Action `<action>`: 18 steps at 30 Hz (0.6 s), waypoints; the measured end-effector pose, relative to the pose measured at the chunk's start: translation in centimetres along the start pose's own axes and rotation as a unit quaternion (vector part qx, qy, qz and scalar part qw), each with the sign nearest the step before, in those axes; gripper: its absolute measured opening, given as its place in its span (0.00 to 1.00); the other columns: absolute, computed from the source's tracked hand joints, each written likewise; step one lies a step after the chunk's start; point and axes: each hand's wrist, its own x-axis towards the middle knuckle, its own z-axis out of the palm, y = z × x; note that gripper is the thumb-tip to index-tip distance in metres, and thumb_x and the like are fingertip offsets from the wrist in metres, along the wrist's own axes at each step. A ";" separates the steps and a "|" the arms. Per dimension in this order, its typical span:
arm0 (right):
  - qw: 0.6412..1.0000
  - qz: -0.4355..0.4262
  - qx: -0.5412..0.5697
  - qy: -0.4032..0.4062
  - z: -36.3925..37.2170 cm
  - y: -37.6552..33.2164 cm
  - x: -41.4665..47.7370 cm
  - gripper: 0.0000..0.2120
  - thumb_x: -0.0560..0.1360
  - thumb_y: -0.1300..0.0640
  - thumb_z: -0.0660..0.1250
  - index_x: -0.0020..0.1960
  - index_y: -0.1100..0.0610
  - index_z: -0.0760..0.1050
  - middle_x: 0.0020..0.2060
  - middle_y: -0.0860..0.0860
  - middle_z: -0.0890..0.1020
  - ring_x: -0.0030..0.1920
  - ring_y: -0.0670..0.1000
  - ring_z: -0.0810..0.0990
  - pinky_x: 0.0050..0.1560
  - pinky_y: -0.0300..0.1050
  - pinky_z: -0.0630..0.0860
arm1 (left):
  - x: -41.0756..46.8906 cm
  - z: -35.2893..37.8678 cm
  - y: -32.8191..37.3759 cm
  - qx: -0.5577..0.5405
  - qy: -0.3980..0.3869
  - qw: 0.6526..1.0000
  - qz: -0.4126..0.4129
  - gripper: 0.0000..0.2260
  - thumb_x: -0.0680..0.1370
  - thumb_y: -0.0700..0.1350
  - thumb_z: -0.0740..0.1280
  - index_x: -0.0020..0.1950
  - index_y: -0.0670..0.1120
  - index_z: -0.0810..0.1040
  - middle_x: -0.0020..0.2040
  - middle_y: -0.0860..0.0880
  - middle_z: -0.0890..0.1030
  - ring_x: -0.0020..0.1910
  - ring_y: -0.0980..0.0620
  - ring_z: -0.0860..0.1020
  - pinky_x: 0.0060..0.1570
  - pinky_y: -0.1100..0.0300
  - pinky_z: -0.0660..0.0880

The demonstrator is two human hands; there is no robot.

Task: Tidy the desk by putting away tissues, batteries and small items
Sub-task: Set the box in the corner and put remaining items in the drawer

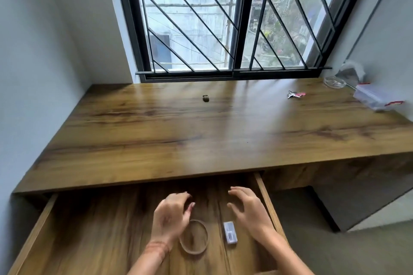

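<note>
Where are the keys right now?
In the head view, the keys lie on the desk, at its far right near the window. They sit a little left of the clear plastic box and the glass dish.

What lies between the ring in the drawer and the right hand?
A small white case, flat on the drawer floor between ring and right hand; the head view shows it.

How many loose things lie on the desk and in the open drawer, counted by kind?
Boxes: 2 (clear box on the desk, small white box in the drawer)
Bunch of keys: 1
Glass dish: 1
Small dark object: 1
Ring: 1
Crumpled pale tissue or wrapper: 1
Total: 7
</note>
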 end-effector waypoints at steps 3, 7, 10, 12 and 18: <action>0.998 -0.012 0.003 0.063 -2.3 -0.7 3.1 0.14 0.74 0.56 0.68 0.59 0.54 0.76 0.58 0.45 0.77 0.60 0.43 0.74 0.59 0.27 0.64 | 4.4 -1.2 0.9 -0.013 0.020 1.000 0.014 0.11 0.62 0.45 0.78 0.43 0.49 0.83 0.38 0.52 0.84 0.36 0.54 0.83 0.36 0.65 0.79; 0.993 0.002 0.011 0.121 -5.1 0.7 9.4 0.12 0.73 0.61 0.69 0.56 0.57 0.78 0.56 0.51 0.79 0.58 0.47 0.76 0.59 0.33 0.67 | 12.3 -1.8 1.4 -0.026 0.012 0.999 0.030 0.11 0.65 0.43 0.76 0.45 0.48 0.82 0.39 0.49 0.84 0.36 0.50 0.82 0.35 0.60 0.80; 0.986 0.037 -0.014 0.163 -7.3 3.4 15.4 0.13 0.72 0.62 0.69 0.57 0.60 0.77 0.57 0.54 0.79 0.60 0.52 0.76 0.60 0.38 0.68 | 19.4 -1.0 1.3 -0.053 0.016 0.998 0.020 0.12 0.69 0.45 0.73 0.51 0.47 0.81 0.45 0.47 0.84 0.45 0.47 0.82 0.43 0.57 0.78; 0.980 0.072 -0.047 0.178 -8.7 6.0 19.5 0.13 0.72 0.62 0.69 0.57 0.61 0.77 0.59 0.56 0.78 0.62 0.55 0.74 0.62 0.44 0.69 | 24.2 0.0 1.2 -0.069 0.000 0.998 0.003 0.15 0.73 0.47 0.69 0.59 0.46 0.78 0.56 0.45 0.81 0.56 0.45 0.78 0.53 0.55 0.75; 0.964 0.174 -0.108 0.171 -13.3 15.0 31.7 0.18 0.76 0.59 0.64 0.63 0.65 0.71 0.72 0.60 0.63 0.70 0.59 0.65 0.66 0.47 0.64 | 37.3 4.3 0.0 -0.019 -0.024 1.000 0.003 0.21 0.77 0.50 0.61 0.70 0.49 0.66 0.73 0.43 0.65 0.68 0.42 0.66 0.65 0.52 0.66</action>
